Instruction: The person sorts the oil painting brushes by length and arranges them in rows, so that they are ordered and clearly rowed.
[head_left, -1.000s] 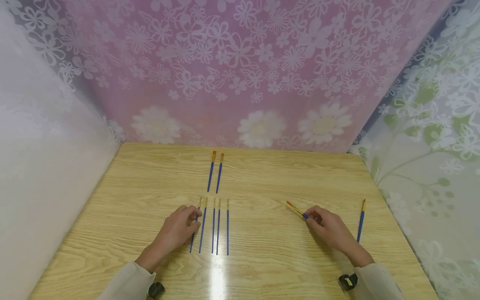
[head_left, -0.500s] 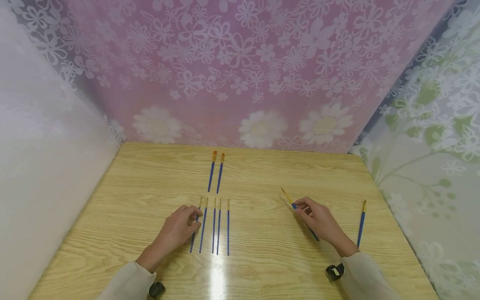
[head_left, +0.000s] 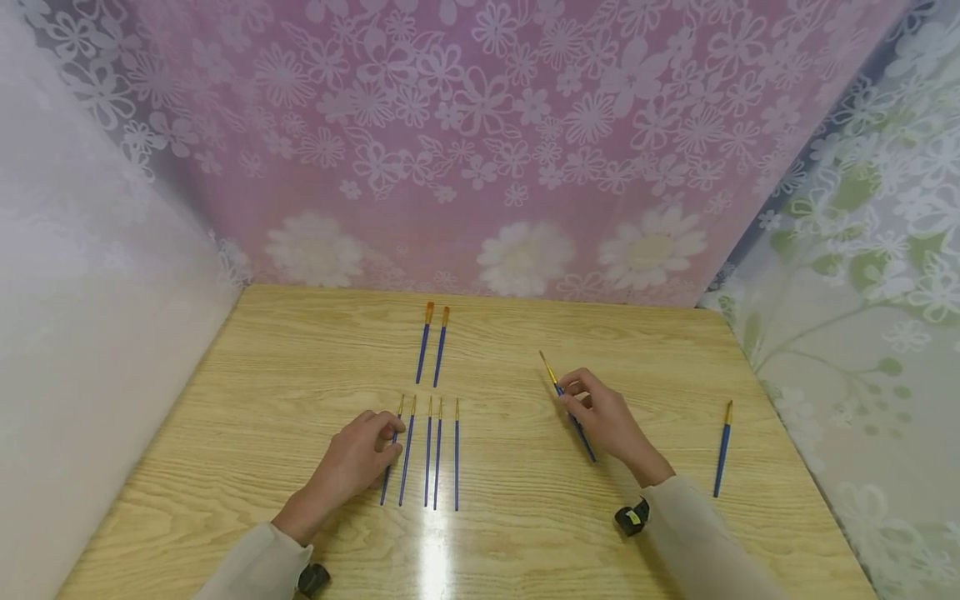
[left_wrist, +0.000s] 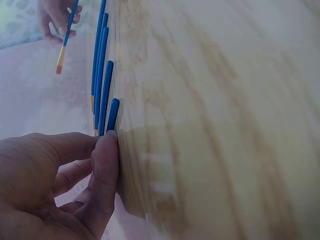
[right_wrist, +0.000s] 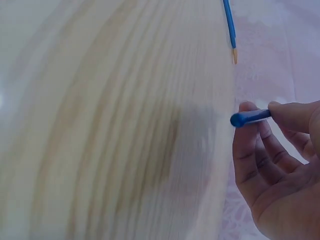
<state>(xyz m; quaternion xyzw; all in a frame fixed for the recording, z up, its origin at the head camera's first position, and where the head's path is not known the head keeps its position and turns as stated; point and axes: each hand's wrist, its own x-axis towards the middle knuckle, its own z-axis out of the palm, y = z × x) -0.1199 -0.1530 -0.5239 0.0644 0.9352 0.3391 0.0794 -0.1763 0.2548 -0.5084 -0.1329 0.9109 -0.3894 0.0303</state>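
Note:
My right hand (head_left: 609, 421) pinches a blue-handled paintbrush (head_left: 582, 435) between thumb and fingers. Its bristles point away and to the left, and in the right wrist view the end of its handle (right_wrist: 240, 119) faces the camera, above the wood. At the left, my left hand (head_left: 351, 450) pinches the leftmost thin paintbrush (head_left: 386, 485) of a row lying on the table; in the left wrist view thumb and forefinger meet at its handle (left_wrist: 114, 112). The fingers hide part of that brush. Beside it lie several more thin paintbrushes (head_left: 427, 458), roughly parallel, bristles away from me.
Behind the row lie two wider flat paintbrushes (head_left: 423, 350) with orange bristles. Another blue paintbrush (head_left: 722, 454) lies alone near the right edge of the wooden table (head_left: 517, 533). A pink flowered curtain (head_left: 480, 150) hangs along the back, with pale sheets at both sides.
My right hand has carried its paintbrush left and away from me, turning it more upright in view. The lone brush at right is now fully uncovered. My left hand has stayed in place.

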